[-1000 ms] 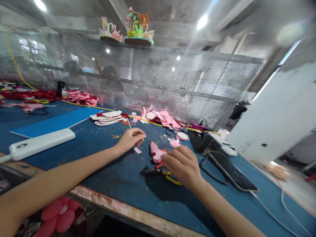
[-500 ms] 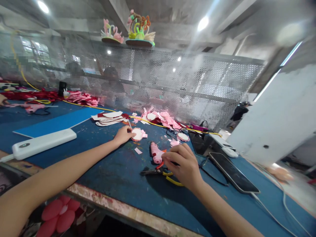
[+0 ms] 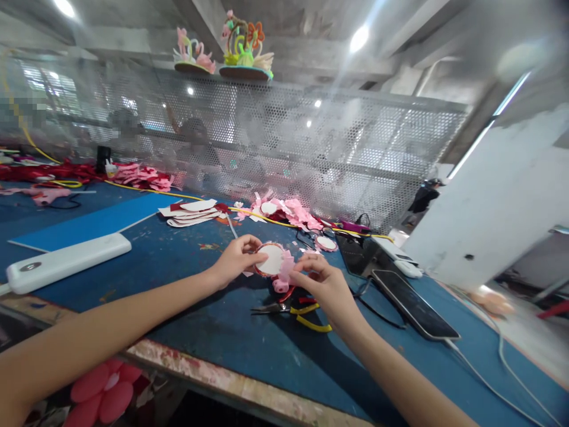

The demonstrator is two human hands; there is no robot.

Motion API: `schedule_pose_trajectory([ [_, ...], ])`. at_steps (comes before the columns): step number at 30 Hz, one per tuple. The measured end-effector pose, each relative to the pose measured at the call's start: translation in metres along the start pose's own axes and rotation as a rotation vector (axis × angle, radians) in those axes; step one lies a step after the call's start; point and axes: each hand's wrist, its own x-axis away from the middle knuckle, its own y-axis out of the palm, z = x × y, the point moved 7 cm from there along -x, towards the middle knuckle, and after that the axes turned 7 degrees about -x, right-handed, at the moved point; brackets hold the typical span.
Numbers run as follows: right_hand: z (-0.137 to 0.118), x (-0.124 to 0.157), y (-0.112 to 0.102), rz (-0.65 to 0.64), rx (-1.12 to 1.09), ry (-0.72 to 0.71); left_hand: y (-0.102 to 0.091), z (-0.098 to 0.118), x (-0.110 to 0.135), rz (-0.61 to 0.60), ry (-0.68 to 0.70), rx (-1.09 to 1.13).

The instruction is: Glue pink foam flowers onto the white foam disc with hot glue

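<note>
My left hand (image 3: 242,259) pinches the left edge of a round white disc (image 3: 269,260) with a reddish rim. A pink paper strip (image 3: 285,265) sticks out from the disc's right side. The fingers of my right hand (image 3: 317,277) are closed on that strip, so disc and strip span the space between both hands. Partly hidden beneath them lies a pink glue gun (image 3: 280,286). Pliers (image 3: 306,311) with yellow and red handles rest on the table just in front, below my right hand.
Pink paper pieces (image 3: 300,212) are heaped at the mesh partition (image 3: 275,154). White cut-outs (image 3: 194,213) are stacked left of them. A phone (image 3: 415,303) with a cable lies at right. At left are a white power strip-like device (image 3: 69,261) and a blue board (image 3: 95,222).
My left hand has lifted the disc and brought it right and nearer. My right hand has closed on the pink strip at its edge. The view has shifted slightly.
</note>
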Motion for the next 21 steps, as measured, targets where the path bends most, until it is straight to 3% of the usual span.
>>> schedule_pose_trajectory([
  [5, 0.008, 0.001, -0.002, 0.023, 0.019, 0.081, 0.003, 0.003, 0.003, -0.024, -0.009, -0.005],
  [21, 0.006, 0.004, -0.004, 0.080, 0.081, 0.116, 0.011, 0.010, 0.008, -0.084, 0.030, -0.002],
])
